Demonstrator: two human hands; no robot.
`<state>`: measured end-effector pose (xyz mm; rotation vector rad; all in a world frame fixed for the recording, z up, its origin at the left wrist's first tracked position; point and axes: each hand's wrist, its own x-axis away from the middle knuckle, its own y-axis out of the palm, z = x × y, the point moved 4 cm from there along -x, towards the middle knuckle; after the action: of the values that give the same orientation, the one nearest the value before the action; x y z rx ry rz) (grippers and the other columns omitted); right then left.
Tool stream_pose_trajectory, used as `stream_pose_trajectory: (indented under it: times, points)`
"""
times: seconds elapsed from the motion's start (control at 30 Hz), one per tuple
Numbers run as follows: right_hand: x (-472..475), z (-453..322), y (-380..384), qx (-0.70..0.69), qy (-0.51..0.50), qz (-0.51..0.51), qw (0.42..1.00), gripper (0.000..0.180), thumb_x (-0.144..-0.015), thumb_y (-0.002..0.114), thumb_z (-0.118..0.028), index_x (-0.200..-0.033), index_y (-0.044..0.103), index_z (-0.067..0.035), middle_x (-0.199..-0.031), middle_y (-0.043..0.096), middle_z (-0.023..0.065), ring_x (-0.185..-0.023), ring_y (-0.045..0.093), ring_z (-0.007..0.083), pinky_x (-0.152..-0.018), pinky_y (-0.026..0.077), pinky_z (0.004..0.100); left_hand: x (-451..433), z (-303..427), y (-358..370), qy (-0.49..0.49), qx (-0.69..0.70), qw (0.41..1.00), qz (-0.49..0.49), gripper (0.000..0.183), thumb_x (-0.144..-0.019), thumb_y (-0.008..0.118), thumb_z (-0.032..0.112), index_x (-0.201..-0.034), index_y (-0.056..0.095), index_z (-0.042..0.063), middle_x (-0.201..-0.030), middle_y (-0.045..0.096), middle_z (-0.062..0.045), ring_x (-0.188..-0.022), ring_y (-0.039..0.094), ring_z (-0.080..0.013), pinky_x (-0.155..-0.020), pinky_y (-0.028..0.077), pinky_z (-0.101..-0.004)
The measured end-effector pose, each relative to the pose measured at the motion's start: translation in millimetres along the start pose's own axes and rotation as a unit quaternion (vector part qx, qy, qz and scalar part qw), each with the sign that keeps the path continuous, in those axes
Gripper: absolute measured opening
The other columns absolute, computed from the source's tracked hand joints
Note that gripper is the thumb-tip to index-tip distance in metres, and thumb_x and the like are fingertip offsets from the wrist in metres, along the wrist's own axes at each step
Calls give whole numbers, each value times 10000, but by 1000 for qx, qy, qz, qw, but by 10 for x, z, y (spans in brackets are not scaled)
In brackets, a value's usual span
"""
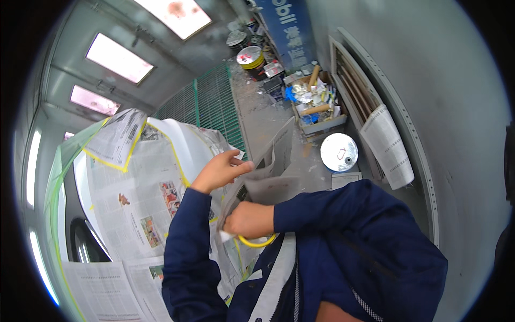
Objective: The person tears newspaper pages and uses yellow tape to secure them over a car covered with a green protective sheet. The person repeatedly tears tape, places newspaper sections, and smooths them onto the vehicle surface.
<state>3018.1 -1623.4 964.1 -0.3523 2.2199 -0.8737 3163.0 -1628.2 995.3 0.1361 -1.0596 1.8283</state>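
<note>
My right hand [250, 219] is closed on the near edge of a folded newspaper sheet [267, 187], which hangs out in front of my body. Just below that hand shows a roll of yellow masking tape [257, 242]; whether fingers hold it or it hangs at the wrist is unclear. Above it, my left hand [221, 170] is raised with fingers apart, its thumb tip overlapping the sheet's edge; contact is uncertain. To the left stands a white vehicle body [189, 149], largely covered with newspaper masking [132, 201] edged in yellow tape. Green masking film [60, 181] wraps its far left side.
A cardboard box [322, 128] of scrap paper and tubes stands ahead right. Near it are a metal drum [339, 152] and a yellow-banded bucket [251, 60]. Green floor grating [209, 96] lies beyond the vehicle. Newspaper [388, 147] hangs over framed panels [356, 84] along the right wall.
</note>
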Motion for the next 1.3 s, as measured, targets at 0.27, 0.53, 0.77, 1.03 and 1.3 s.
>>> stream_pose_trajectory:
  times: [0.27, 0.53, 0.77, 1.03, 1.3]
  points:
    - [-606, -326, 491, 3, -115, -91, 989, 125, -765, 644, -130, -766, 712, -25, -665, 678, 136, -656, 698, 321, -596, 556, 423, -288, -786, -359, -97, -108, 983, -116, 606, -861, 721, 346, -1250, 602, -103, -947, 715, -142, -757, 706, -178, -607, 590, -302]
    - [-876, 673, 276, -206, 144, -108, 962, 254, -809, 718, -204, -1010, 701, -50, -983, 688, 155, -892, 678, 364, -800, 539, 426, 345, -1902, -1071, -20, 115, 993, -12, 413, -972, 618, 317, -1223, 665, -8, -1137, 695, -110, -1000, 650, -171, -877, 513, -289]
    - [-1374, 1111, 33, -151, 75, -89, 982, 379, -820, 680, -126, -1193, 628, -88, -1143, 651, 136, -996, 650, 342, -818, 543, 404, 893, -2108, -1561, 193, 57, 978, 61, 341, -980, 594, 213, -1272, 653, 49, -1334, 620, -113, -1238, 557, -235, -1090, 382, -366]
    - [-1914, 1193, -267, 51, -3, -101, 994, 260, -737, 734, -51, -972, 628, -79, -1247, 653, 42, -779, 688, 313, -651, 561, 388, 1216, -2002, -1819, 180, 164, 958, 155, 290, -917, 671, 215, -1132, 711, 25, -1300, 624, -101, -1161, 594, -254, -1026, 437, -390]
    - [-2203, 1270, -208, 125, -142, -217, 958, 158, -752, 669, -94, -900, 615, -88, -1147, 662, 31, -761, 680, 288, -603, 560, 392, 866, -2038, -1800, 304, -105, 895, 310, 238, -886, 687, 214, -924, 700, -20, -1151, 658, -146, -896, 631, -272, -811, 501, -350]
